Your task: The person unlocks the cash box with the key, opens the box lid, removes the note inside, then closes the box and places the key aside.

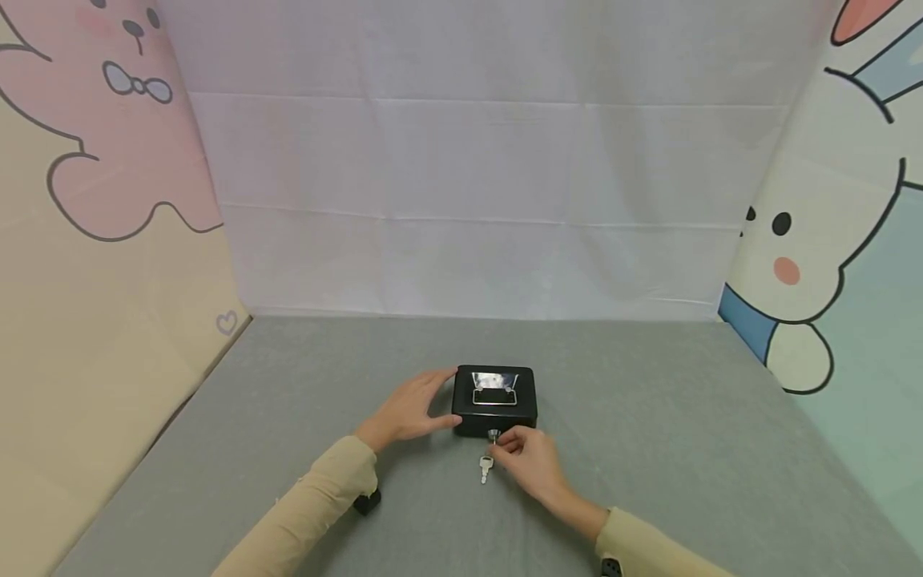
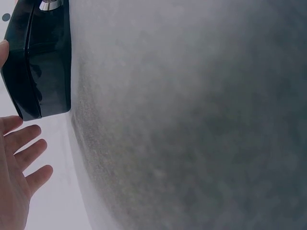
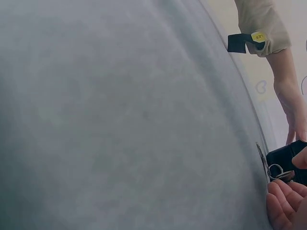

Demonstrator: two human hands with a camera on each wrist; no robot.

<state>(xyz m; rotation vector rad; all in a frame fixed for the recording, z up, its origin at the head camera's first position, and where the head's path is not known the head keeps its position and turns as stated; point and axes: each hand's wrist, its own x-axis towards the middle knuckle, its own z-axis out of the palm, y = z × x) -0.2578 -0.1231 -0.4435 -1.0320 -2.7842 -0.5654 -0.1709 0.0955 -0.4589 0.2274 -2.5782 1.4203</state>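
Observation:
A small black cash box [image 1: 465, 415] with a silver folding handle [image 1: 494, 398] on its lid sits on the grey table. Its lid is down. At the box's left side is my left hand [image 1: 409, 407], thumb at the front left corner and fingers spread toward the back corner. My right hand [image 1: 532, 465] pinches a key [image 3: 286, 176] at the silver lock [image 1: 493, 433] on the box's front. A second key [image 1: 486, 468] dangles from the same ring [image 3: 275, 167]. How far the pinched key sits in the lock is hidden by my fingers.
The grey cloth-covered table [image 1: 613, 401] surrounds the box. Behind it hangs a white sheet [image 1: 469, 160], with cartoon-printed panels on the left [image 1: 130, 320] and right [image 1: 865, 320]. Dark camera mounts [image 1: 368, 502] sit on my wrists.

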